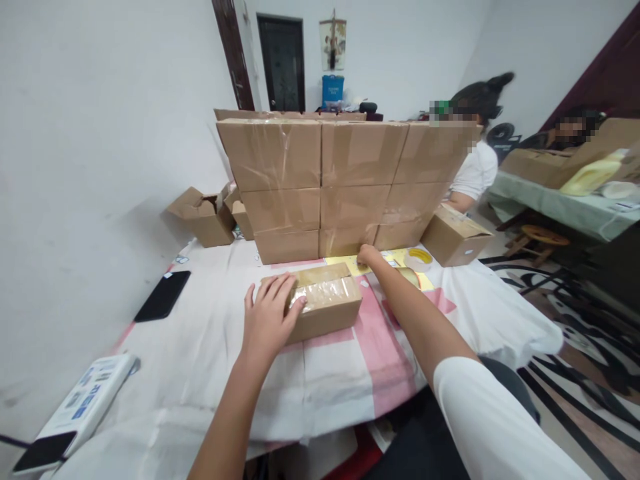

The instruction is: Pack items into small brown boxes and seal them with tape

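My left hand point(273, 307) lies across the left end of a taped cardboard box point(327, 317), its fingers spread over the top and its thumb along the front upper edge. The box lies flat on the cloth, with shiny clear tape over its top. Beyond the box's right end, my right hand point(369, 255) is closed low over a yellow printed sheet point(395, 257), at the foot of a stack of cardboard boxes point(355, 157). What its fingers hold, if anything, is hidden. A roll of tape point(419, 259) sits just right of that hand, and a second roll point(410, 277) is partly behind my forearm.
Open cartons point(210, 220) stand left of the stack, and another carton point(455, 237) stands right. A black tablet-like slab point(163, 297) and a white device point(95, 393) lie at left. Two people are beyond the stack and at a green-covered table point(540, 200).
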{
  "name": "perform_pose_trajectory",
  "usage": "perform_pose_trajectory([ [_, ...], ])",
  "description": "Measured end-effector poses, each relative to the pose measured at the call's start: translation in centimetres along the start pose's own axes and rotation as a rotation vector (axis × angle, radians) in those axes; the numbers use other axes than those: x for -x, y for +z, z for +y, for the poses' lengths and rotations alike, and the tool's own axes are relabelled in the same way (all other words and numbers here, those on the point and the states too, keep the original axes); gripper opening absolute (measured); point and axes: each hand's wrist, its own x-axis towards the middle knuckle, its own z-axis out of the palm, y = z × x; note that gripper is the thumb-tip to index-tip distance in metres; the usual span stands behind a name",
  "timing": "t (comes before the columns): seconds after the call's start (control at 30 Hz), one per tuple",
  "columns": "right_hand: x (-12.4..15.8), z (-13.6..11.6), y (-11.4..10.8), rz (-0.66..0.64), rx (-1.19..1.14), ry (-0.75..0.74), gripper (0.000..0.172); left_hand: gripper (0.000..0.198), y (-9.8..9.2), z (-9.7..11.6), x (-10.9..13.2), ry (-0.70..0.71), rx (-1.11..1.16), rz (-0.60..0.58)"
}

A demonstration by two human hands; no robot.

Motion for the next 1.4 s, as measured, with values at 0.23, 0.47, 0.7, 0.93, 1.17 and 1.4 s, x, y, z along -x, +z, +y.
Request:
perform_pose_trajectory([
  [0.23, 1.1, 0.5, -0.9, -0.024, -0.139, -0.009, 0.033, 0.038, -0.1, 0.2, 0.0, -0.006, -0.018, -0.014],
  [0.47, 5.2, 1.2, -2.9, 0.158, -0.368, -0.142, 0.018, 0.037, 0.1, 0.1, -0.1, 0.005, -0.027, 0.005],
  [0.7, 16.1, 5.3, 0.9, 0.099, -0.849, -0.342, 0.013, 0.039, -0.2, -3.1, -0.7, 0.132, 0.085, -0.02],
  [0.93, 19.6, 4.7, 6.6, -0.301, -1.193, -0.382, 0.009, 0.039, -0.6, -4.2, -0.4, 0.195, 0.123, -0.037],
  [1.17, 19.0, 4.5, 7.2, -0.405, -1.361, -0.425, 0.01, 0.039, -0.4, -3.7, -0.2, 0.179, 0.076, -0.034],
  [1.4, 18.5, 5.0, 7.9, -0.371, -1.321, -0.663, 0.017, 0.037, -0.4, -3.3, -0.1, 0.175, 0.073, -0.016],
])
